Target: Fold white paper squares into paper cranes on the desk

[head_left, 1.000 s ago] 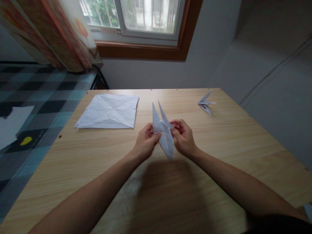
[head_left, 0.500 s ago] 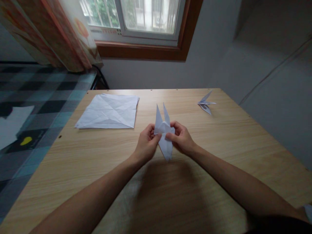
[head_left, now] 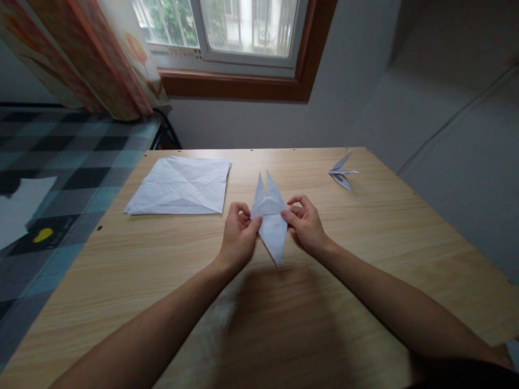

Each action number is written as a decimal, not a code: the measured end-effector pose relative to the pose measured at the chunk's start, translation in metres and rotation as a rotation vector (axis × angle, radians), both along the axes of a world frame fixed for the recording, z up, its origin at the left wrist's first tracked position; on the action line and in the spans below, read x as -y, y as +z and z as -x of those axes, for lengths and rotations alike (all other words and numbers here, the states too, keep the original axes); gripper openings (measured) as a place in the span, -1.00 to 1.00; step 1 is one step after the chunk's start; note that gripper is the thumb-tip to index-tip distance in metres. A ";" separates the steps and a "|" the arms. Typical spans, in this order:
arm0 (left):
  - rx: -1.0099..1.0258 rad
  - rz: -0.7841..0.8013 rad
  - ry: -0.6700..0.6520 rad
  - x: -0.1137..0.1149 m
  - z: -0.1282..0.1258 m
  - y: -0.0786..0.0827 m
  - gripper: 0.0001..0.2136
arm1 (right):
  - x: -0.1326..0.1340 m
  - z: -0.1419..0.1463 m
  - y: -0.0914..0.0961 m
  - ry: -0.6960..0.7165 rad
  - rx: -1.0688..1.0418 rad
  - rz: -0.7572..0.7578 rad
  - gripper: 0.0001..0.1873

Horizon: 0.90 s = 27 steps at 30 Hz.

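Counter (head_left: 365,254): light wood grain, filling most of the view, set below a window (head_left: 243,27) with a brown sill.
Bed (head_left: 60,178): to the left of the counter, covered in a grey and teal checked cloth.
Curtain (head_left: 101,59): orange patterned fabric hanging at the upper left, beside the window.
Creased sheets (head_left: 180,186): white square paper lying flat on the far left part of the counter, well apart from the hands.
Left hand (head_left: 237,243): thumb and fingers pinching the left edge of the folded paper at its waist.
Right hand (head_left: 307,227): thumb and forefinger pinching the right edge of the same piece, the other fingers curled.
Folded paper (head_left: 272,227): white, held between both hands near the middle of the counter; two narrow points stand up at the far end, one broad point aims down toward the person.
Small folded piece (head_left: 341,173): white, with thin pointed flaps, resting on the far right of the counter.
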<state>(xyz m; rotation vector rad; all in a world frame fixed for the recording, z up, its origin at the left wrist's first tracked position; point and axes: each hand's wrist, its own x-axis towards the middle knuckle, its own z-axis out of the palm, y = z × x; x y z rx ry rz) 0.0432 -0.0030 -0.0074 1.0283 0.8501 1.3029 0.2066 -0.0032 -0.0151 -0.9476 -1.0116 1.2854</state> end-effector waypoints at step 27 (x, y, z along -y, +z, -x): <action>-0.320 -0.114 0.157 0.000 0.004 0.003 -0.71 | 0.010 -0.004 -0.002 -0.207 0.417 -0.275 -0.80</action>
